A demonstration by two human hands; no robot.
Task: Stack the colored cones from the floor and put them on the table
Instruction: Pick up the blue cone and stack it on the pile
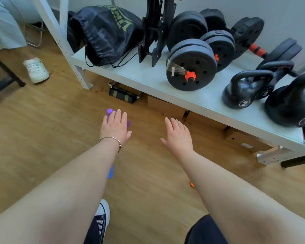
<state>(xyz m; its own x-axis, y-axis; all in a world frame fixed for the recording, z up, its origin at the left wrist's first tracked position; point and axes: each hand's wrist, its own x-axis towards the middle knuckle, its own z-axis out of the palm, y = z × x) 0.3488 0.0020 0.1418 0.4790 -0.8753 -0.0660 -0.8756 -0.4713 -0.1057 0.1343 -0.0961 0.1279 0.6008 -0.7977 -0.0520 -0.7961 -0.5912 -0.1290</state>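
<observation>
A purple cone (pixel 109 112) stands on the wooden floor, mostly hidden behind my left hand (pixel 115 126), which hovers over it with fingers spread and flat. Whether the hand touches the cone I cannot tell. A sliver of a blue cone (pixel 111 171) shows beside my left forearm. A small bit of an orange cone (pixel 192 184) peeks out beside my right forearm. My right hand (pixel 177 133) is held out over bare floor, open, holding nothing.
A low white shelf (pixel 148 80) runs along the back right, loaded with black dumbbells (pixel 192 67), kettlebells (pixel 243 92) and a black drawstring bag (pixel 104 32). Cardboard boxes (pixel 165 106) sit under it. A white shoe (pixel 36 70) lies at left. My dark shoe (pixel 100 221) is below.
</observation>
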